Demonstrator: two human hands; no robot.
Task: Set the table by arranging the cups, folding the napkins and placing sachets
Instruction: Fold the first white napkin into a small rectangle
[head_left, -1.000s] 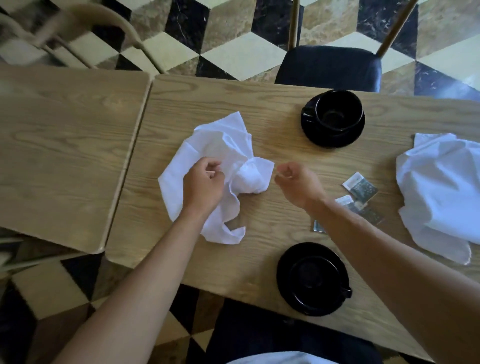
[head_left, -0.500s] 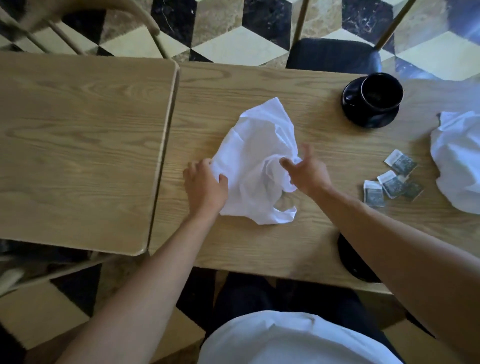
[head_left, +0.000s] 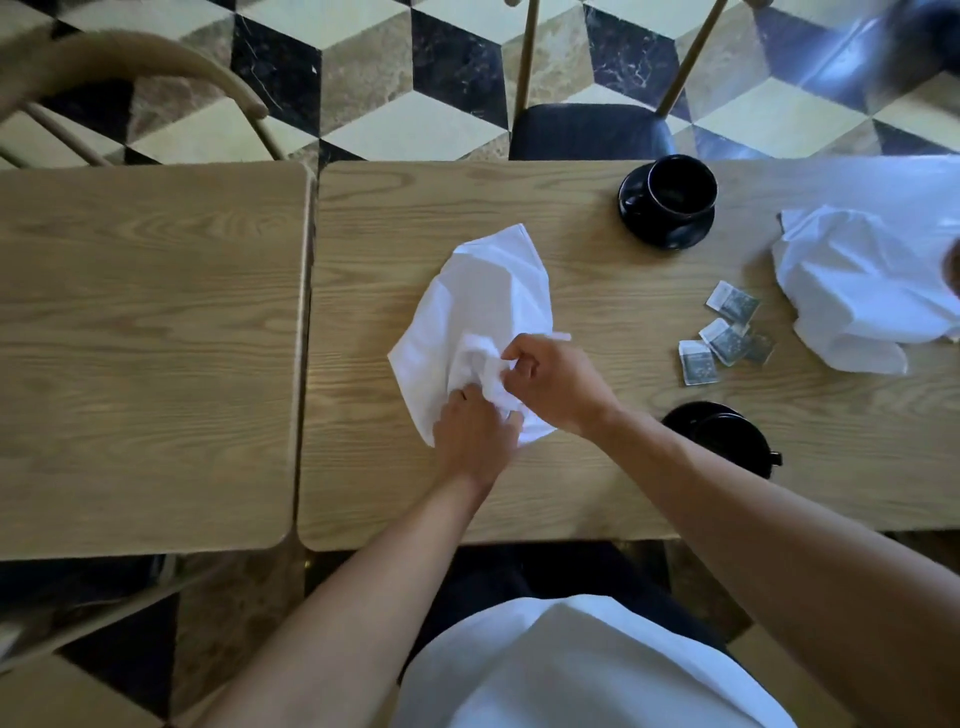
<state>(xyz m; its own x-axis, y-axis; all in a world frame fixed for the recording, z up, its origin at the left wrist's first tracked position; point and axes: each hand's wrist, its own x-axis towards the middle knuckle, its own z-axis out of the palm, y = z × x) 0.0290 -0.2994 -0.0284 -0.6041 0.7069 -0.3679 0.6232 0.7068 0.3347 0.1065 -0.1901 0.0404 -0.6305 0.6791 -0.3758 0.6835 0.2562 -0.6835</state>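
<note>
White cloth napkin (head_left: 483, 306) lies crumpled on the wooden table (head_left: 597, 493), mid-surface. Left hand (head_left: 475, 441) and right hand (head_left: 558, 384) both pinch its bunched near edge. It looks soft, light and floppy; corners seem the best hold. Nearby: sachets (head_left: 727, 332), two black cups, a second napkin (head_left: 857, 286).

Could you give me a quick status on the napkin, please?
Left hand and right hand both pinching the crumpled napkin on the table. Not folded yet. Nothing in the way.
</note>
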